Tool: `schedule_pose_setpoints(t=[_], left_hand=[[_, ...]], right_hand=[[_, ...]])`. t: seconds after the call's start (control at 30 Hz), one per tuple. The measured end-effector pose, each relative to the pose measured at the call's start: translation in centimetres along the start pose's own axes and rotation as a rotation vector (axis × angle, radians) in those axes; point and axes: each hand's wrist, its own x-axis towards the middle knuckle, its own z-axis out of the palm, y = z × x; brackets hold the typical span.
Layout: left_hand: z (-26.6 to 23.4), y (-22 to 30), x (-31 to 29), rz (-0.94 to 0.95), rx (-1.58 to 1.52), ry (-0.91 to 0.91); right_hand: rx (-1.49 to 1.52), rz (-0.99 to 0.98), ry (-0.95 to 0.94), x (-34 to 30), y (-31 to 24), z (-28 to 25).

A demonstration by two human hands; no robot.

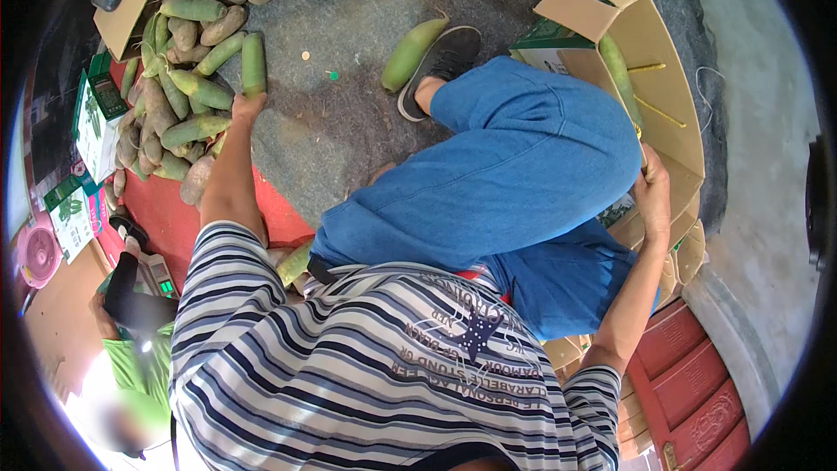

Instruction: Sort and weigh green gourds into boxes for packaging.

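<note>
My left hand (248, 107) is closed around the lower end of a long green radish (253, 61), at the right side of a heap of radishes (159, 105). Some in the heap are green, others brownish-pink with soil on them. At the right, my right hand (652, 187) is curled at the near side of an open cardboard box (680, 144). Its fingertips are partly hidden, so what they grip cannot be made out. Just beyond that hand, a green radish (615, 74) lies inside the box along its left wall.
One green radish (412, 54) lies on the dark mat (336, 17) beside my shoe (449, 57). Further cartons stand far right and at the left. A person in a green top (144, 366) is at lower left, near a pink fan (39, 253). A red door (693, 375) stands lower right.
</note>
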Motion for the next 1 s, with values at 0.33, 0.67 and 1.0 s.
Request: schedule_pose_setpoints(t=[0.33,0.67,1.0], left_hand=[[7.5,8.5,-5.8,-0.082,0.092,-0.101],[9.7,16.6,-9.8,-0.182,-0.646,-0.125],[-0.5,32.8,-24.7,0.641,-0.921,-0.617]], right_hand=[[0.044,0.028,0.036,-0.6,-0.6,0.0],[-0.108,0.01,0.084,-1.0,-2.1,-0.3],[-0.161,0.0,0.051,-0.9,-1.2,-0.4]])
